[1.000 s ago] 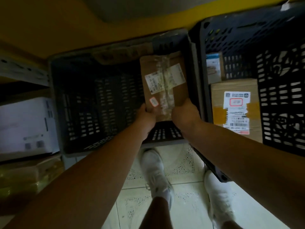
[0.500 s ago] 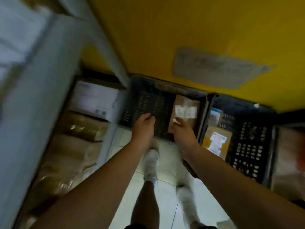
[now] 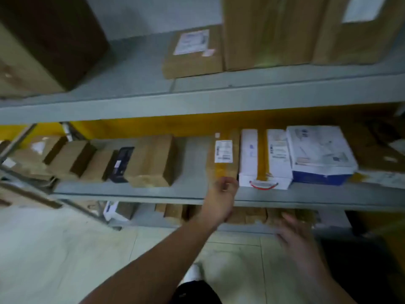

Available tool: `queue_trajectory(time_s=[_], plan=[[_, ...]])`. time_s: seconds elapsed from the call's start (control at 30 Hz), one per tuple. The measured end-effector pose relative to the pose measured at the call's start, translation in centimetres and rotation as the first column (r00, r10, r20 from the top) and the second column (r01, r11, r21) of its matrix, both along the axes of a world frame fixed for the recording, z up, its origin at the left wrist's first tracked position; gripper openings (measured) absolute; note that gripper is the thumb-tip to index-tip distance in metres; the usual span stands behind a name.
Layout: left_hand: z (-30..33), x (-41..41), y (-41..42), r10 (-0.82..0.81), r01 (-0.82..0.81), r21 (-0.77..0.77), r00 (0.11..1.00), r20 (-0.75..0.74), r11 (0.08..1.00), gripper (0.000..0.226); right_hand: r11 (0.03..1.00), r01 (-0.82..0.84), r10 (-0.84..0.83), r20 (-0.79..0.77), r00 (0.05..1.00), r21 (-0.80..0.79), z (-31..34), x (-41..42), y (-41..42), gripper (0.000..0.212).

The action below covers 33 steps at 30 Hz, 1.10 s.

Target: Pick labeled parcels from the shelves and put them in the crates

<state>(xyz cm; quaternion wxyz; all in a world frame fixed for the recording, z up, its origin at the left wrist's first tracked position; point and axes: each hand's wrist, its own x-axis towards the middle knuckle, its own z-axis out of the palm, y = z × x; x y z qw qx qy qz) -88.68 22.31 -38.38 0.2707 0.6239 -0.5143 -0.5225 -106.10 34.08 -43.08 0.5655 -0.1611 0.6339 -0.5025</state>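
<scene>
A brown parcel (image 3: 223,170) with a white label and yellow tape lies on the middle shelf (image 3: 131,190). My left hand (image 3: 223,190) is at the parcel's front end with its fingers curled against it. Blur hides whether they grip it. My right hand (image 3: 293,235) hangs lower and to the right, in front of the bottom shelf. It is blurred, fingers spread, and holds nothing. No crate is in view.
White boxes (image 3: 263,161) and a blue-and-white box (image 3: 320,154) crowd the parcel's right side. Several brown boxes (image 3: 151,161) sit to its left across a bare gap. The top shelf (image 3: 197,99) carries a labelled box (image 3: 192,51) and large cartons. Pale floor tiles lie below.
Both hands let go of the parcel in the left crate and pulled out. The view swung left and up to the shelves. My left hand reached to the labelled parcel.
</scene>
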Motion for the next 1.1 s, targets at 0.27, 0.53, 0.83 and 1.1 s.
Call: queue_trajectory(time_s=[0.27, 0.53, 0.83, 1.1], plan=[[-1.9, 23.3, -5.8, 0.318, -0.318, -0.007, 0.944, 0.092, 0.948, 0.026, 0.955, -0.292, 0.295, -0.202, 0.934, 0.041, 0.7, 16.2, -13.7, 0.025], [-6.6, 39.0, -16.7, 0.293, -0.308, 0.034, 0.929, 0.224, 0.951, 0.036, 0.85, -0.446, 0.503, -0.182, 0.845, 0.279, -4.7, 31.7, -25.9, 0.057], [-12.6, 41.7, -23.2, 0.14, -0.17, 0.269, 0.982, 0.129, 0.948, 0.058, 0.831, -0.46, 0.513, -0.109, 0.851, 0.313, -6.8, 37.5, -34.0, 0.085], [-13.9, 40.9, -19.9, 0.126, -0.136, 0.481, 0.991, 0.053, 0.866, 0.115, 0.857, -0.169, 0.256, -0.118, 0.96, 0.486, -10.3, 34.4, -31.7, 0.041]])
